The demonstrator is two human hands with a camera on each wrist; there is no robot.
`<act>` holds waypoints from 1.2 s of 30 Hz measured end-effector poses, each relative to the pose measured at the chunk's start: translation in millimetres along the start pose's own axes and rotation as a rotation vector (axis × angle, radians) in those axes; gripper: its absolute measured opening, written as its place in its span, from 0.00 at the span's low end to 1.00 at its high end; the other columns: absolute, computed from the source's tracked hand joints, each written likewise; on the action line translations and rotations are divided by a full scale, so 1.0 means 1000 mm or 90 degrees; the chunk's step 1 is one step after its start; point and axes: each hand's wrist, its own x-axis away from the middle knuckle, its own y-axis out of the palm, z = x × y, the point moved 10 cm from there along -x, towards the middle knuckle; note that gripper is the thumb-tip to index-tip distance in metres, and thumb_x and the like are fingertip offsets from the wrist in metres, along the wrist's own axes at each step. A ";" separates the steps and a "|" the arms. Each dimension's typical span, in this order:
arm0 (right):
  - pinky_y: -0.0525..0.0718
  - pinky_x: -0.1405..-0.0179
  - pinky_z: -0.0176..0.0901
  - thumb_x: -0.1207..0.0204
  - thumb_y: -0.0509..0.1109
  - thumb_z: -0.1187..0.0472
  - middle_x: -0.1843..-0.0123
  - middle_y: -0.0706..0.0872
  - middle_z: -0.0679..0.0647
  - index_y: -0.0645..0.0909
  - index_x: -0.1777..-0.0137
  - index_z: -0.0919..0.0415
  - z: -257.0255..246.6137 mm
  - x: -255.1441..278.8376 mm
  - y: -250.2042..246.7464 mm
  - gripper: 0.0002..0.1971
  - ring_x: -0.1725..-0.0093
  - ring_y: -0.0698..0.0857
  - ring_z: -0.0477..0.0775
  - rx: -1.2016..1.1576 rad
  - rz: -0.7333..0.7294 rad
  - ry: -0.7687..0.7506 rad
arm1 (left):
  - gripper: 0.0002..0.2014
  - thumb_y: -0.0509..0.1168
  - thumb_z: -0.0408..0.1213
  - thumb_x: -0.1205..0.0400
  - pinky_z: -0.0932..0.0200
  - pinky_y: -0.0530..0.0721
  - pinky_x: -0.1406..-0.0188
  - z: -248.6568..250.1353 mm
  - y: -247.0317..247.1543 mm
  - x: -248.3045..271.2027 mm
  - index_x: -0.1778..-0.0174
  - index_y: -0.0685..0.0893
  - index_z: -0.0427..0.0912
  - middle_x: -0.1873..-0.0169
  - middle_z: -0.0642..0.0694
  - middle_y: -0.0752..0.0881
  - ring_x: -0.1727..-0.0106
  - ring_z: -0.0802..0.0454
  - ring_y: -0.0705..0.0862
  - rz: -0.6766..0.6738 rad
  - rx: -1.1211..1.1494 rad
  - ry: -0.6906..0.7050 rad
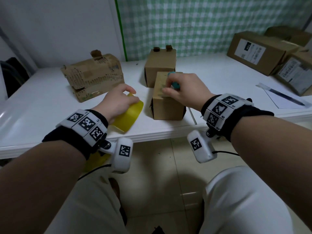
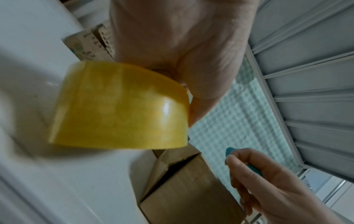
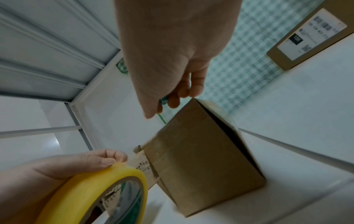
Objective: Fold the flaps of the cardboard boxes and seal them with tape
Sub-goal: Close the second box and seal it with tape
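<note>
White table (image 1: 50,102): six cardboard boxes (image 1: 166,98), one tape roll (image 1: 128,114).

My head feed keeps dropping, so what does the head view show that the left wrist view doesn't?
Head only: the torn, crushed cardboard box, the second small brown box behind the near one, the labelled cartons and the pen on paper.

Left wrist only: the ribbed grey panelling past the hand.

Both: the left hand gripping the yellow tape roll, the right hand holding a teal tool over the near small brown box.
</note>
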 end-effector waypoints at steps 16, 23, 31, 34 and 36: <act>0.81 0.50 0.51 0.23 0.67 0.51 0.48 0.85 0.54 0.79 0.43 0.52 -0.016 0.008 0.011 0.11 0.47 0.81 0.58 0.071 -0.041 0.025 | 0.24 0.66 0.39 0.21 0.50 0.79 0.38 -0.023 -0.002 0.005 0.27 0.76 0.53 0.31 0.44 0.79 0.32 0.43 0.77 -0.030 -0.514 0.107; 0.79 0.50 0.48 0.24 0.69 0.51 0.47 0.84 0.55 0.80 0.40 0.51 -0.011 0.011 0.008 0.14 0.43 0.77 0.57 0.070 -0.036 0.037 | 0.34 0.65 0.37 0.20 0.55 0.78 0.53 -0.035 0.008 0.004 0.19 0.60 0.58 0.31 0.41 0.78 0.46 0.45 0.80 -0.118 -0.516 0.070; 0.76 0.48 0.47 0.23 0.65 0.43 0.48 0.82 0.55 0.79 0.39 0.51 0.017 0.012 0.003 0.17 0.43 0.76 0.57 0.036 -0.012 0.101 | 0.35 0.65 0.50 0.20 0.50 0.71 0.32 -0.010 -0.006 -0.006 0.18 0.58 0.54 0.23 0.36 0.67 0.26 0.38 0.70 -0.084 -0.496 0.068; 0.75 0.48 0.45 0.22 0.65 0.44 0.44 0.81 0.56 0.78 0.36 0.53 0.029 0.015 -0.001 0.19 0.43 0.79 0.57 0.014 0.010 0.142 | 0.30 0.62 0.50 0.19 0.48 0.73 0.32 0.026 -0.013 -0.010 0.20 0.66 0.50 0.26 0.38 0.72 0.29 0.40 0.73 0.001 -0.435 0.136; 0.74 0.45 0.44 0.21 0.64 0.43 0.39 0.81 0.57 0.76 0.31 0.53 0.035 0.018 0.000 0.23 0.40 0.79 0.58 0.005 0.001 0.174 | 0.29 0.61 0.53 0.18 0.52 0.74 0.36 0.049 -0.002 -0.009 0.21 0.67 0.52 0.31 0.40 0.75 0.34 0.44 0.76 0.008 -0.390 0.178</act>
